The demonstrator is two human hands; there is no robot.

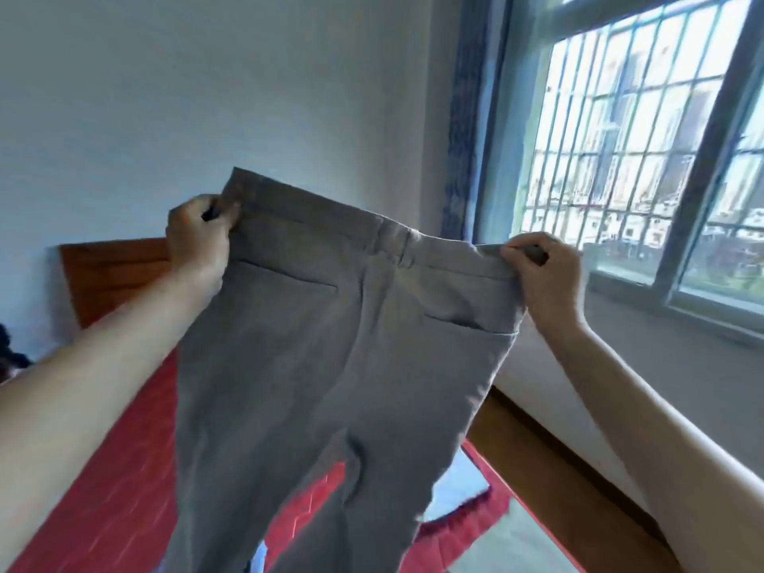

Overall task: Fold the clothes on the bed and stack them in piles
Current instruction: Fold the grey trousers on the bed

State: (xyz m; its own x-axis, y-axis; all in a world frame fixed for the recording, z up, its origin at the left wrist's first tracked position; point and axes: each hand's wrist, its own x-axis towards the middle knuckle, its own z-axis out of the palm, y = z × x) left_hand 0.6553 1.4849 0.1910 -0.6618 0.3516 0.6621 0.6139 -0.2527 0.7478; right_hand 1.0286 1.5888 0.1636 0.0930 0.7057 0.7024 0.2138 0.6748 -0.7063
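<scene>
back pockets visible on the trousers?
2: one pocket below the left hand, one pocket below the right hand. Trousers show one side only; others may be hidden.

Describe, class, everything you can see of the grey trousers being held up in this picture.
The grey trousers look like a plain, matte woven cloth. They hang unfolded in the air above the red bedcover, with the waistband on top and the legs dropping out of view below. The side shown has two slit pockets, belt loops and a centre seam. The left hand grips one waistband corner and the right hand pinches the other, pulling the waist fairly taut. Nothing else visibly touches them.
</scene>
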